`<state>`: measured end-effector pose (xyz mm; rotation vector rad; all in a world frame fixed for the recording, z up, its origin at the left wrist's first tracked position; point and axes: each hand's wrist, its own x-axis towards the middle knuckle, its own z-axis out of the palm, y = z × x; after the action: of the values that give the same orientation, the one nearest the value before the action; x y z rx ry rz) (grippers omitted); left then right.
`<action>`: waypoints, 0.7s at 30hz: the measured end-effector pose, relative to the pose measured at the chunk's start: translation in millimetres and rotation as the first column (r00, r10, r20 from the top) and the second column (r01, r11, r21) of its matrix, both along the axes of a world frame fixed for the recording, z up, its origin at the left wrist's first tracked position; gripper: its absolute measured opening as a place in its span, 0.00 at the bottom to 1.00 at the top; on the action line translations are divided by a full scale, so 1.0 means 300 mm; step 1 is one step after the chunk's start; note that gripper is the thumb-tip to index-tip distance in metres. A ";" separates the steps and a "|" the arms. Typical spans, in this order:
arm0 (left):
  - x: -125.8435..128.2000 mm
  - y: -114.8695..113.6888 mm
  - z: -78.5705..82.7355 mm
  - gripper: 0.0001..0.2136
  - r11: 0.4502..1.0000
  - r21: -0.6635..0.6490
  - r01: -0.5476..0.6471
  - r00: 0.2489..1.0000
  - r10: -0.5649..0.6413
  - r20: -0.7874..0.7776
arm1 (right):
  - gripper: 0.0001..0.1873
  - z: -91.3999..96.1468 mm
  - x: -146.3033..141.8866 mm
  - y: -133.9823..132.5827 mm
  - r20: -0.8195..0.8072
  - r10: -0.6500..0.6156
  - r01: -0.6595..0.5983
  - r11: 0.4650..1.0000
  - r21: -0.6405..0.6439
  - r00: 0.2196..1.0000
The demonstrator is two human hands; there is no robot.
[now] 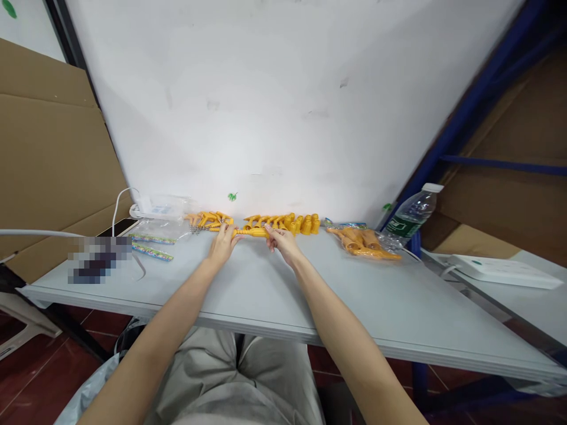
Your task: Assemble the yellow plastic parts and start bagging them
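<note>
My left hand (pixel 222 243) pinches the ribbed left end of a yellow plastic tube-like piece (pixel 252 232). At its right end, the fingers of my right hand (pixel 283 241) are closed around it. The piece lies level, just above the table. Close behind my hands stand short yellow cup-shaped pieces (pixel 306 224) in a row along the wall, with thinner pointed ones to their left. Beyond my left hand is a pile of branched yellow pieces (pixel 208 219), and small metal-looking bits, possibly chains, lie beside it.
A clear bag of yellow parts (pixel 363 241) lies on the right, near a tilted plastic bottle (pixel 411 212). Printed plastic packets (pixel 153 252) and a white cable (pixel 39 234) are on the left. A white wall (pixel 283 118) rises behind the table (pixel 261 289). A power strip (pixel 505 271) sits far right.
</note>
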<state>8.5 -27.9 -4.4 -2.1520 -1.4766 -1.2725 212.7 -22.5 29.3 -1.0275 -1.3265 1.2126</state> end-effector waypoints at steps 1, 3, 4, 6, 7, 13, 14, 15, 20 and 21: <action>0.000 0.000 -0.001 0.14 1.000 0.010 -0.003 1.000 0.003 -0.003 | 0.30 0.002 -0.003 -0.002 -0.010 -0.006 0.005 1.000 -0.014 1.000; 0.000 0.000 -0.002 0.14 1.000 0.027 -0.005 1.000 0.005 -0.009 | 0.29 0.006 -0.009 -0.005 -0.028 -0.022 0.020 0.998 -0.054 0.999; 0.000 0.000 -0.002 0.14 0.999 0.033 -0.005 1.000 0.005 -0.013 | 0.28 0.008 -0.012 -0.007 -0.037 -0.031 0.028 0.996 -0.081 0.999; 0.000 -0.002 0.000 0.15 0.999 0.031 -0.004 1.000 0.005 -0.021 | 0.27 0.010 -0.018 -0.010 -0.058 -0.050 0.042 0.990 -0.137 0.997; 0.001 -0.004 0.002 0.15 1.000 0.024 -0.003 1.000 0.004 -0.024 | 0.26 0.010 -0.021 -0.012 -0.070 -0.058 0.046 0.986 -0.160 0.996; 0.010 -0.014 0.015 0.17 0.998 -0.064 0.011 1.000 -0.011 0.002 | 0.20 0.011 -0.030 -0.015 -0.130 -0.076 0.046 0.975 -0.219 0.989; 0.012 -0.015 0.016 0.17 0.997 -0.074 0.016 1.000 -0.015 0.011 | 0.20 0.012 -0.032 -0.015 -0.145 -0.081 0.046 0.972 -0.232 0.986; 0.014 -0.016 0.016 0.17 0.997 -0.080 0.023 1.000 -0.021 0.021 | 0.19 0.013 -0.033 -0.016 -0.162 -0.085 0.043 0.968 -0.247 0.983; 0.021 -0.015 0.010 0.18 0.994 -0.095 0.047 0.998 -0.044 0.041 | 0.15 0.023 -0.039 -0.022 -0.236 -0.093 0.015 0.950 -0.312 0.967; 0.022 -0.015 0.008 0.18 0.994 -0.097 0.045 0.998 -0.041 0.041 | 0.15 0.024 -0.039 -0.023 -0.242 -0.091 0.009 0.947 -0.321 0.966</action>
<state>14.9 -32.3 -1.9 -2.2448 -1.5458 -1.2886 200.9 -29.4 36.5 -1.0800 -0.9184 1.4966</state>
